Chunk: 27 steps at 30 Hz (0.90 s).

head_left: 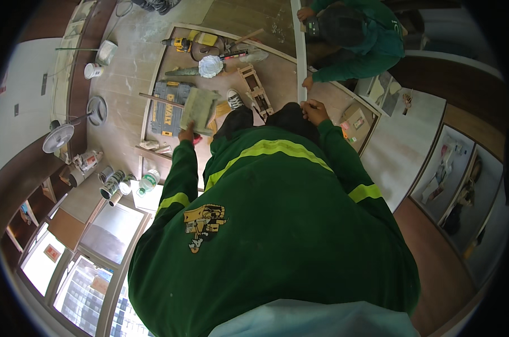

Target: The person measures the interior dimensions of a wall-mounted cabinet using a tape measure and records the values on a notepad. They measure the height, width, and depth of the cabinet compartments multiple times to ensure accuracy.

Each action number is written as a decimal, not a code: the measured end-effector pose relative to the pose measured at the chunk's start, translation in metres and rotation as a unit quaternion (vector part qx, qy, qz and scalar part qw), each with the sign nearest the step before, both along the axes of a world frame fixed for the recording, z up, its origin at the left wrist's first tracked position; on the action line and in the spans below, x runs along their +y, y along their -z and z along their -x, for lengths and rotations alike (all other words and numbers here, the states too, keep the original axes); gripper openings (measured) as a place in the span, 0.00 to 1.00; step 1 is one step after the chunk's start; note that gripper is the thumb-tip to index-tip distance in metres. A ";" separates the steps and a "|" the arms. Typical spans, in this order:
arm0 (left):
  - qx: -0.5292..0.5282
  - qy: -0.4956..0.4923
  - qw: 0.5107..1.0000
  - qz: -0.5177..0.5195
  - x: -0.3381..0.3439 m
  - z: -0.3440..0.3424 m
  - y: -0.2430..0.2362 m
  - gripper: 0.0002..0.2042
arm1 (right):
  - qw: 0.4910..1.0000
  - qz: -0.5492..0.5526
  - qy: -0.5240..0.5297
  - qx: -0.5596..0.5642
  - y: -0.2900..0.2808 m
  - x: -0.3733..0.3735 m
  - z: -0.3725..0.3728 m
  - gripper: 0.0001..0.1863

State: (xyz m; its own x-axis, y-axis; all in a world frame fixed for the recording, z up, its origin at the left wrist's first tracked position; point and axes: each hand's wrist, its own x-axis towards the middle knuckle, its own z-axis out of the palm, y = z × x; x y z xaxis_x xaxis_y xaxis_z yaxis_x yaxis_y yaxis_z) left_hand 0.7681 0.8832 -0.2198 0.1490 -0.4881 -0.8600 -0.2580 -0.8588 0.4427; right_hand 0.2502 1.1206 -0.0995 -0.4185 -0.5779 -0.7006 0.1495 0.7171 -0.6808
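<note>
My left hand is closed on the lower edge of a flat, squarish, pale greenish piece; its fingers are partly hidden. A brown stick runs up to the piece's left side; I cannot tell whether they are joined. My right hand has its fingers drawn together at the near end of a long white strip. The strip runs away from me toward a co-worker in green. One of the co-worker's hands is on the strip, and the other is near its far part.
A framed board on the floor holds a dark tool case, a yellow drill, a crumpled white bundle and a wooden jig. Two fans and several cans stand left. A white cabinet panel lies right.
</note>
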 end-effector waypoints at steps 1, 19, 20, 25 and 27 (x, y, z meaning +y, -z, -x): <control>-0.005 -0.020 1.000 0.016 -0.020 0.002 -0.002 0.32 | 1.000 0.030 -0.001 -0.003 -0.001 -0.011 -0.004 0.16; -0.051 -0.022 0.998 0.016 -0.030 0.127 -0.036 0.32 | 0.995 0.027 0.070 -0.058 0.063 -0.035 0.117 0.13; -0.077 0.005 0.996 0.034 -0.022 0.128 -0.030 0.35 | 0.996 0.015 0.055 -0.072 0.059 -0.044 0.129 0.13; -0.210 0.117 0.968 0.071 -0.003 0.115 0.006 0.45 | 0.995 -0.015 0.004 -0.102 0.050 -0.063 0.187 0.14; -0.170 0.185 0.966 0.053 -0.007 0.128 -0.014 0.48 | 0.997 -0.033 0.010 -0.072 0.075 -0.036 0.199 0.14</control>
State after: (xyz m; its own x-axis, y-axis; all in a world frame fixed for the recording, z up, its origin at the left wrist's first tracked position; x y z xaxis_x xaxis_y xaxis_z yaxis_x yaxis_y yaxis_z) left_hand 0.6405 0.8764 -0.2058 0.2133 -0.6445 -0.7342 -0.6845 -0.6349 0.3584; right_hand 0.0509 1.0845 -0.1744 -0.3229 -0.5208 -0.7903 0.2573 0.7553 -0.6028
